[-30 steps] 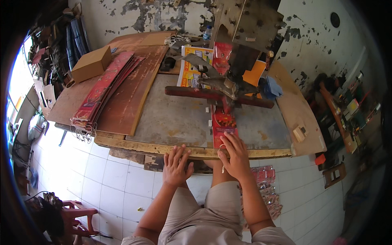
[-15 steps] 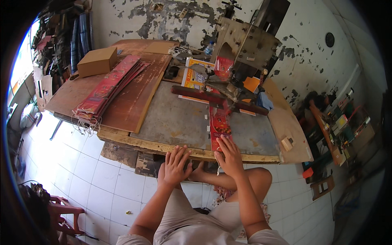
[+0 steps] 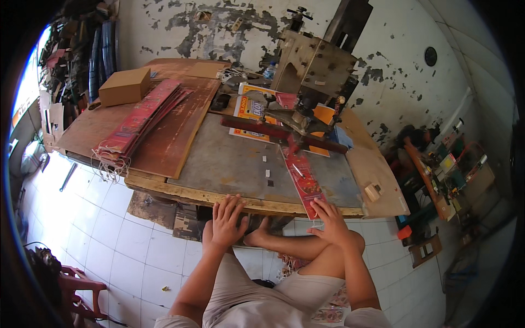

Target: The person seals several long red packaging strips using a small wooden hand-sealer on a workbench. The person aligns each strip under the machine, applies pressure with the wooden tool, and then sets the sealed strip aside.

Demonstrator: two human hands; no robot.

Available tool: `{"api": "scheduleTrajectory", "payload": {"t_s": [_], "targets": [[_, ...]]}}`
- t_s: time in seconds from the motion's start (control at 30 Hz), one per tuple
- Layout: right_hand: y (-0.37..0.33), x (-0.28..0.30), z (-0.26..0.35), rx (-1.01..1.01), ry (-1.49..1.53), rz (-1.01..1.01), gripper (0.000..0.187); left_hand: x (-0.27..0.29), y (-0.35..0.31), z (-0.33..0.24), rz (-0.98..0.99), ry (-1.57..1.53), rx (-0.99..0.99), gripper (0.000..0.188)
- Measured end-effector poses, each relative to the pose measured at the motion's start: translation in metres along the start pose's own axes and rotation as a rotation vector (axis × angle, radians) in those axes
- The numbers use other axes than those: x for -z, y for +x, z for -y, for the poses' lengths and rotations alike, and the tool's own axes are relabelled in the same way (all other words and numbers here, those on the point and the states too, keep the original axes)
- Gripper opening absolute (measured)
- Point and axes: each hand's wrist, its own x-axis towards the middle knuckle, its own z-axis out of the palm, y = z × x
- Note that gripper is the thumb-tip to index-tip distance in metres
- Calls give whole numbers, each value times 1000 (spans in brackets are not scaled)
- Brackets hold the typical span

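Observation:
My left hand (image 3: 226, 221) lies at the table's wooden front edge, fingers spread, holding nothing. With the fingers of my right hand (image 3: 331, 223) on top and the thumb lower down, I have the near end of a long red printed strip (image 3: 303, 177). A short white string hangs from that end. The strip slants across the grey metal plate (image 3: 219, 158), its far end by the dark red bar (image 3: 254, 127) of a metal press (image 3: 314, 65). Another red printed piece (image 3: 286, 100) shows behind the bar.
At left, a stack of similar red strips (image 3: 139, 120) with white strings lies on a brown board (image 3: 186, 117), beside a cardboard box (image 3: 124, 87). Orange and white printed sheets (image 3: 251, 109) lie under the press. A small wooden block (image 3: 373, 191) sits at right.
My right hand has moved right with the strip's near end, so the strip now slants. Its far part has come away from under the press. My left hand stays at the edge.

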Motion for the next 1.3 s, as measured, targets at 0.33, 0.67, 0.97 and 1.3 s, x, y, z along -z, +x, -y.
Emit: {"api": "scheduleTrajectory", "payload": {"t_s": [0.33, 0.67, 0.97, 1.3], "targets": [[-15, -18, 2, -17, -87, -253, 55, -2, 0, 0, -3, 61, 14, 59], [-5, 33, -42, -196, -252, -332, 48, -14, -4, 2, -29, 81, 7, 56], [-83, 148, 8, -258, -286, -235, 39, -15, -9, 6, -36, 101, 24, 53], [-225, 275, -26, -600, -339, -1171, 37, -23, -10, 13, -101, 89, -5, 52]]}}
